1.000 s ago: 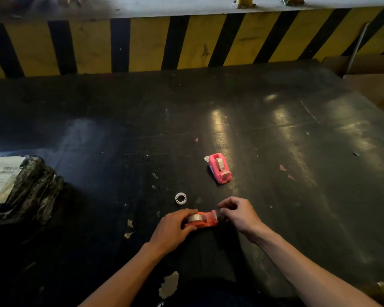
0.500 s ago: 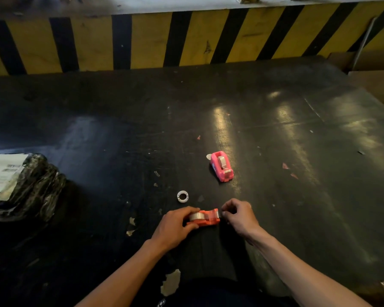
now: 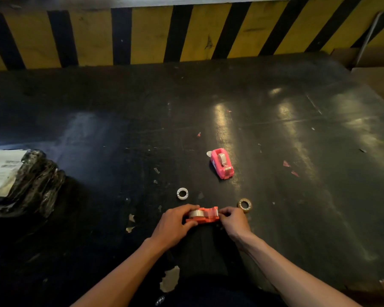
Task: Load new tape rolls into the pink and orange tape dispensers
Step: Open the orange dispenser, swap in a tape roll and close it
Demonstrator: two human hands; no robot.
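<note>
The orange tape dispenser (image 3: 205, 215) lies near the front of the dark table with a clear tape roll seated in it. My left hand (image 3: 173, 224) grips its left end around the roll. My right hand (image 3: 233, 220) pinches at its right end, by the cutter; whether tape is between the fingers I cannot tell. The pink tape dispenser (image 3: 222, 163) stands farther back, a tape roll inside it. A white empty core ring (image 3: 182, 193) lies behind my left hand. A small brownish tape roll (image 3: 244, 204) lies flat just behind my right hand.
A black plastic-wrapped parcel with a white label (image 3: 20, 180) sits at the left edge. A yellow-and-black striped wall (image 3: 186, 34) closes the table's far side. Cardboard boxes (image 3: 377, 69) stand at the far right. Paint chips and small scraps dot the table (image 3: 297, 196).
My right hand has shifted slightly toward the dispenser's cutter end, uncovering the brownish roll behind it. My left hand keeps its hold.
</note>
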